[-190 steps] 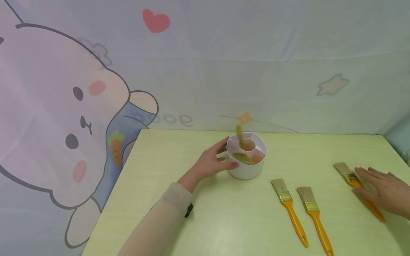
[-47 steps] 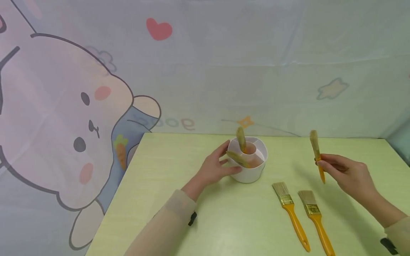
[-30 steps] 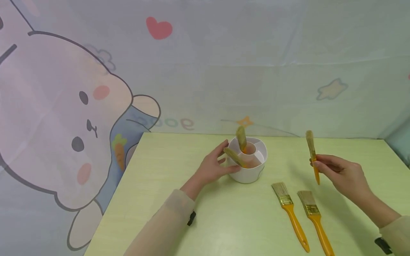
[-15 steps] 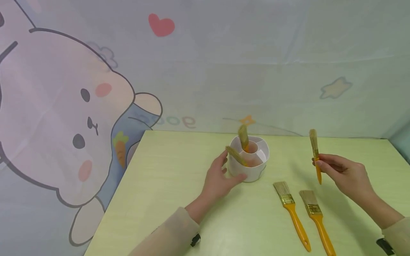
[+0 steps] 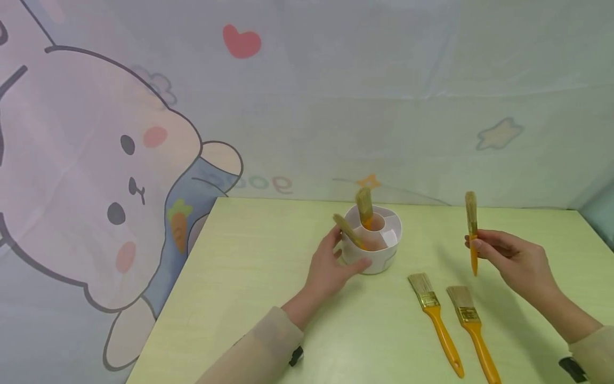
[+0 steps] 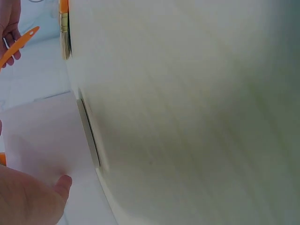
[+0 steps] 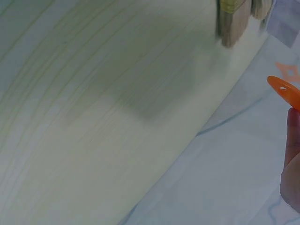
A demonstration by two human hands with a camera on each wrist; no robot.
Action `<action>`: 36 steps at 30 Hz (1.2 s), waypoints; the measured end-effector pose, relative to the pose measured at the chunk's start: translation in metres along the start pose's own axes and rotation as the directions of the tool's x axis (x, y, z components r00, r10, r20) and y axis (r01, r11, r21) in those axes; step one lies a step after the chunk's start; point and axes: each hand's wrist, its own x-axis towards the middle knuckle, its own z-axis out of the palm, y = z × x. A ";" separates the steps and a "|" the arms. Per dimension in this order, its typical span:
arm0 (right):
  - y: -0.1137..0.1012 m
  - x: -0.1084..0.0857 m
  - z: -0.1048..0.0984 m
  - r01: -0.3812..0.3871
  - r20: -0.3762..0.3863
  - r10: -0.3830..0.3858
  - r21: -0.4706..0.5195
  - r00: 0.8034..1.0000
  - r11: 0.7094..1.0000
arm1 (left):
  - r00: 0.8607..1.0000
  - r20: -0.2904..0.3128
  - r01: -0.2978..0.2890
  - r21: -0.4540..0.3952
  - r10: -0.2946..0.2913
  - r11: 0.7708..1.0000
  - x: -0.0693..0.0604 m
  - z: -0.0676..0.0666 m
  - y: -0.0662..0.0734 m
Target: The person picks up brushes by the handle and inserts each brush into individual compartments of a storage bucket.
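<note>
My left hand (image 5: 331,269) grips the side of a white round divided holder (image 5: 379,260), fingers behind it and thumb on its front. In the left wrist view the thumb (image 6: 62,187) touches the holder's pale wall (image 6: 44,126). One paintbrush (image 5: 364,205) stands bristles up in the holder's central cup; another paintbrush (image 5: 348,227) leans left from a front compartment. To the right, my right hand (image 5: 520,261) pinches a third paintbrush (image 5: 471,210) upright by its orange handle, above the table. Its handle end (image 7: 284,92) shows in the right wrist view.
Two more paintbrushes, a left one (image 5: 435,319) and a right one (image 5: 473,326), lie on the pale yellow table (image 5: 249,250) between the hands, bristles pointing away. A printed cloth (image 5: 336,106) hangs behind the table's back edge.
The right hand, earlier flat over a paintbrush at the far right, has lifted it and brought it left, bristles up. The left hand's grip shifted slightly, and the front brush in the holder leans further left.
</note>
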 end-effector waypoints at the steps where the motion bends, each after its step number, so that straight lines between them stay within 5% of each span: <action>1: -0.002 0.001 0.001 -0.010 0.004 0.010 0.024 1.000 1.000 | 1.000 0.001 0.001 -0.006 -0.001 1.000 0.001 0.000 -0.001; 6: -0.008 0.007 0.004 -0.034 0.024 0.031 0.135 0.999 0.990 | 1.000 0.002 0.018 -0.060 -0.018 0.998 0.007 0.001 -0.005; 13: -0.016 0.013 0.010 -0.041 0.047 0.026 0.350 0.999 0.936 | 0.999 0.013 0.043 -0.123 -0.041 0.992 0.015 0.002 -0.009; 21: -0.034 0.020 0.017 -0.041 0.039 0.027 0.429 0.999 0.903 | 0.999 0.026 0.048 -0.135 -0.045 0.990 0.023 0.001 -0.010; 28: -0.057 0.035 0.028 -0.110 0.044 0.105 0.596 0.994 0.795 | 0.998 0.040 0.044 -0.133 -0.039 0.990 0.027 -0.003 -0.014; 36: -0.071 0.049 0.048 -0.082 0.018 0.103 0.747 0.994 0.659 | 0.998 0.051 0.046 -0.121 -0.040 0.992 0.030 -0.005 -0.015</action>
